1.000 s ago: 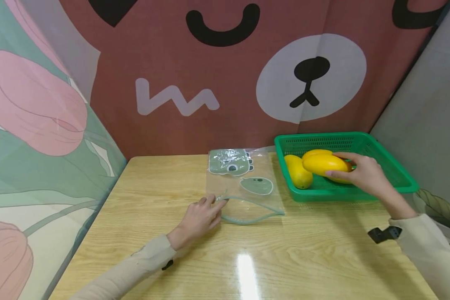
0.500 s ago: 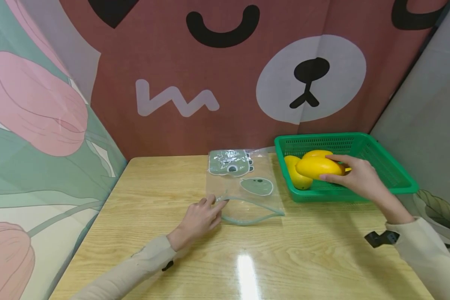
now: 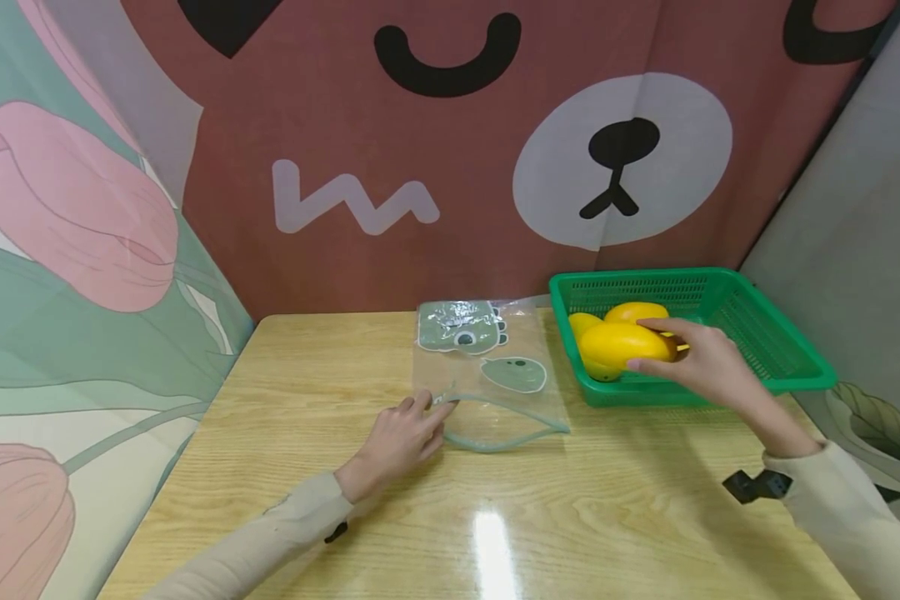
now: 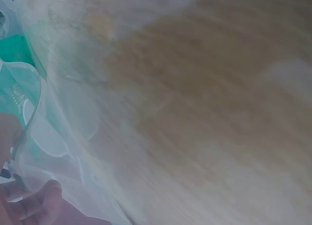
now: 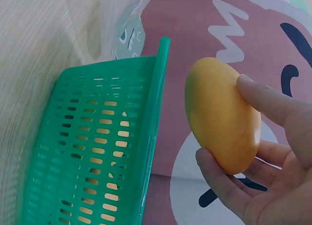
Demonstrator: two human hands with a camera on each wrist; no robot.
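Note:
A yellow mango (image 3: 624, 345) is held by its end between the thumb and fingers of my right hand (image 3: 708, 360). In the right wrist view the mango (image 5: 220, 113) hangs above the rim of the green basket (image 5: 156, 122), clear of it. Two more mangoes show behind in the basket, one at the back (image 3: 636, 312) and one partly covered at the left (image 3: 583, 322). My left hand (image 3: 396, 435) pinches the left corner of the mouth of a clear zip bag (image 3: 513, 373) lying on the table, its green-edged mouth gaping towards me.
The plastic basket (image 3: 795, 337) stands at the back right of the wooden table (image 3: 330, 358), close beside the bag. A printed curtain (image 3: 390, 267) rises behind the table's back edge. Patterned cloth hangs on the left and a grey one on the right.
My right hand has lifted the mango from the others and brought it left and nearer, towards the basket's front-left corner. The left hand and the bag have stayed put.

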